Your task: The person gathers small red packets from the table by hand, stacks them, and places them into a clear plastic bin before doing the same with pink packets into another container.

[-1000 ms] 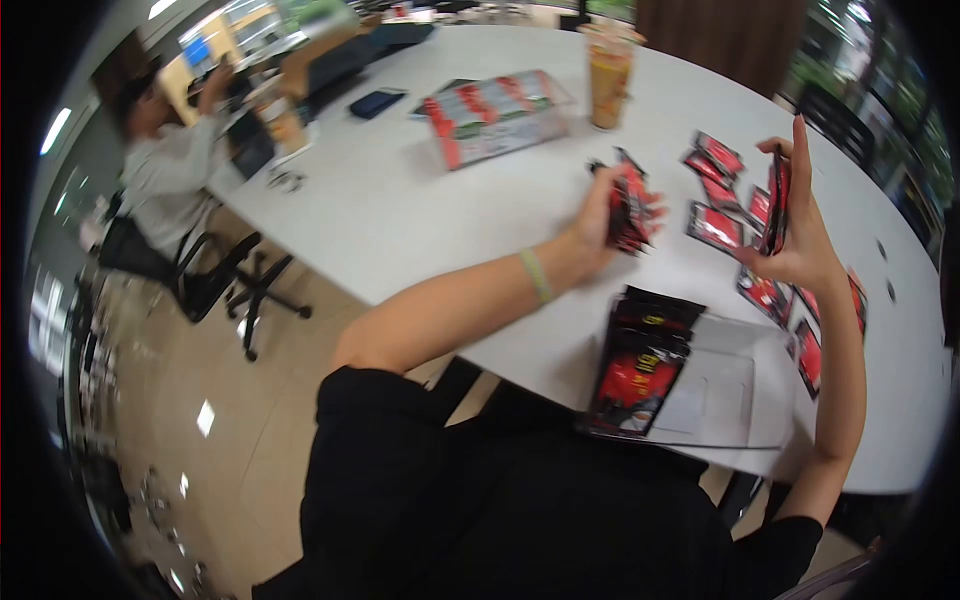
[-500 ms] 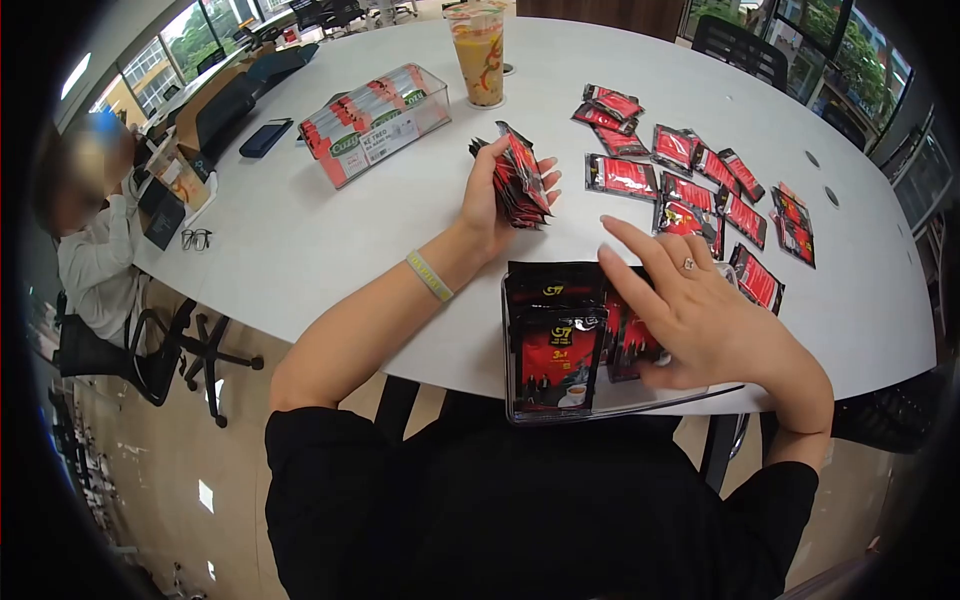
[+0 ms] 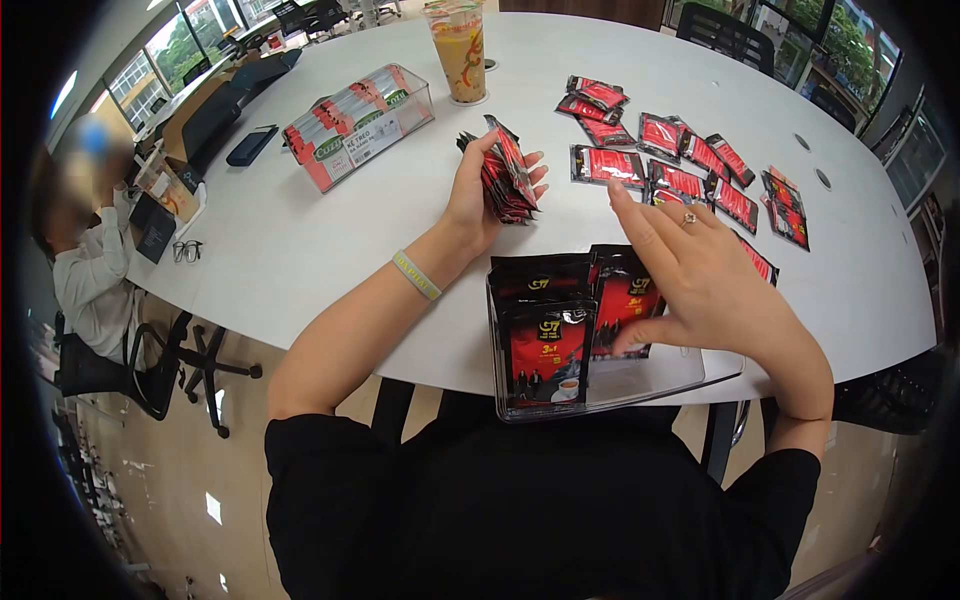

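Above the table, my left hand (image 3: pixel 473 195) is wrapped round a stack of red and black sachets (image 3: pixel 507 178), held on edge. My right hand (image 3: pixel 690 270) has its fingers apart over the clear plastic box (image 3: pixel 665 381) at the table's front edge, its thumb close to an upright sachet (image 3: pixel 628 292). Another group of upright sachets (image 3: pixel 548 352) fills the left part of this box. Several loose sachets (image 3: pixel 608 164) lie on the table beyond my right hand, some overlapping and some partly hidden by it.
A clear box of red and green packets (image 3: pixel 360 128) stands at the back left, beside a tall drink cup (image 3: pixel 460 55). A dark phone (image 3: pixel 252 146) and glasses (image 3: pixel 187 250) lie on the white table (image 3: pixel 330 230). A person (image 3: pixel 95 260) sits at the far left.
My right hand has lifted slightly off the sachets in the front box, and its fingers are spread. More of the second upright group shows. The whole view has shifted a little.
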`<act>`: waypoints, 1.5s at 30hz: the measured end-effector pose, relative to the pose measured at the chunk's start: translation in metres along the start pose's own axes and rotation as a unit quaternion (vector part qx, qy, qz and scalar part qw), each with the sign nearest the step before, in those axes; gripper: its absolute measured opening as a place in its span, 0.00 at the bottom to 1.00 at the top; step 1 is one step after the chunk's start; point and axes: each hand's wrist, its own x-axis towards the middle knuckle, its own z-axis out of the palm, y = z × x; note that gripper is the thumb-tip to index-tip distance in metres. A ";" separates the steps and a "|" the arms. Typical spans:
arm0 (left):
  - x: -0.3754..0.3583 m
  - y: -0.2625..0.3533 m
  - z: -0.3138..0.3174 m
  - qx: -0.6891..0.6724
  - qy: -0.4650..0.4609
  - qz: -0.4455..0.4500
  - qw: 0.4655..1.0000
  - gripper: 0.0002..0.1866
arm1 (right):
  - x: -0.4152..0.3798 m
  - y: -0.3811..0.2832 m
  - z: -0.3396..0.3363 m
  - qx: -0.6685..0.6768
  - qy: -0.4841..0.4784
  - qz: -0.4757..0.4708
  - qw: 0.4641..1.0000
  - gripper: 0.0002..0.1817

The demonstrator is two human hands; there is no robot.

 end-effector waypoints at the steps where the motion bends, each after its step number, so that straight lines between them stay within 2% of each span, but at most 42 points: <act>1: 0.000 0.000 0.000 0.002 0.000 -0.001 1.000 0.26 | -0.001 0.003 -0.003 0.022 -0.015 -0.004 1.000 0.58; 5: 0.001 0.000 0.000 0.004 -0.001 -0.003 1.000 0.25 | -0.004 0.009 -0.009 0.038 -0.065 -0.017 0.997 0.54; 7: 0.002 -0.001 -0.001 0.002 -0.003 -0.004 1.000 0.25 | -0.002 0.006 -0.008 0.054 -0.098 0.009 0.994 0.50; 10: 0.002 0.000 -0.001 0.006 -0.006 -0.004 1.000 0.25 | 0.000 0.001 -0.010 0.027 -0.108 0.046 0.993 0.48; 14: 0.002 0.000 -0.001 0.008 -0.010 -0.008 1.000 0.25 | -0.002 -0.003 -0.007 0.000 -0.077 0.044 0.996 0.45; 20: 0.003 -0.004 0.000 0.003 -0.021 0.000 1.000 0.24 | 0.002 -0.004 -0.009 0.057 -0.093 0.073 0.991 0.45; 22: 0.002 -0.004 0.001 0.001 -0.017 -0.002 1.000 0.24 | 0.003 -0.004 -0.007 0.013 0.036 0.005 0.999 0.44; 27: 0.004 -0.007 -0.001 -0.021 -0.024 0.002 0.999 0.22 | 0.013 -0.027 -0.024 0.017 0.030 -0.019 0.999 0.48; 31: 0.007 -0.010 -0.003 -0.046 -0.018 -0.003 0.999 0.24 | 0.028 -0.041 -0.010 0.026 -0.013 -0.091 0.995 0.55; 33: 0.006 -0.013 -0.006 -0.034 -0.025 -0.015 0.999 0.25 | 0.035 -0.045 -0.002 0.014 -0.036 -0.105 0.994 0.54; 36: 0.011 -0.013 -0.007 -0.081 -0.040 0.000 0.996 0.25 | 0.039 -0.047 0.004 -0.012 -0.022 -0.104 0.994 0.53; 39: 0.012 -0.013 -0.007 -0.071 -0.027 0.000 0.997 0.26 | 0.041 -0.047 0.007 -0.066 -0.005 -0.106 0.992 0.51; 43: 0.010 -0.012 -0.006 -0.067 -0.027 0.002 0.997 0.26 | 0.041 -0.046 0.014 -0.037 0.012 -0.096 0.995 0.51; 45: 0.009 -0.013 -0.004 -0.015 -0.019 0.006 1.000 0.27 | 0.041 -0.045 0.014 -0.035 0.017 -0.099 0.994 0.51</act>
